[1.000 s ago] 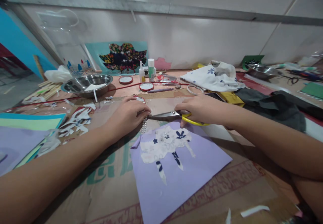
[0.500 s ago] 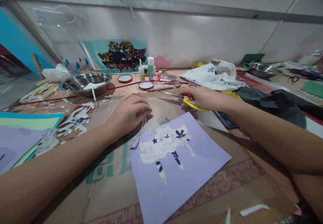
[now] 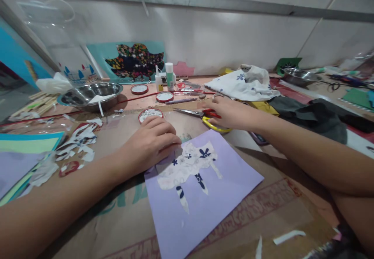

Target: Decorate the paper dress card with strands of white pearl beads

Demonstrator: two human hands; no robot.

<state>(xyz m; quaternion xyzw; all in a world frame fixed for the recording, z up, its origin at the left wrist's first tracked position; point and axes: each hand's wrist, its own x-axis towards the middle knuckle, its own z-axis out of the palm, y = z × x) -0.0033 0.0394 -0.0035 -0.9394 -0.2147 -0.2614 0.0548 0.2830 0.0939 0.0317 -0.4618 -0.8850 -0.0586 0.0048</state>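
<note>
A lilac paper sheet (image 3: 204, 196) lies on the cardboard-covered table, with a white fabric cut-out animal (image 3: 187, 165) bearing blue flowers glued on it. My left hand (image 3: 149, 144) rests curled at the sheet's upper left corner, fingertips pressed together on the cut-out's edge; what they pinch is hidden. My right hand (image 3: 228, 113) lies farther back on the yellow-handled scissors (image 3: 201, 115), fingers around the handles, blades pointing left on the table. A red-rimmed lid (image 3: 150, 114) sits just beyond my left hand.
A steel bowl (image 3: 90, 94) stands back left, glue bottles (image 3: 165, 78) and more lids at the back centre. White flowered cloth (image 3: 244, 85) and dark cloth (image 3: 315, 115) lie to the right. Paper scraps (image 3: 77, 140) and coloured sheets (image 3: 20, 150) cover the left.
My right hand carried the scissors away from the bead string and set them farther back. My left hand slid down onto the sheet's corner, covering the bead string.
</note>
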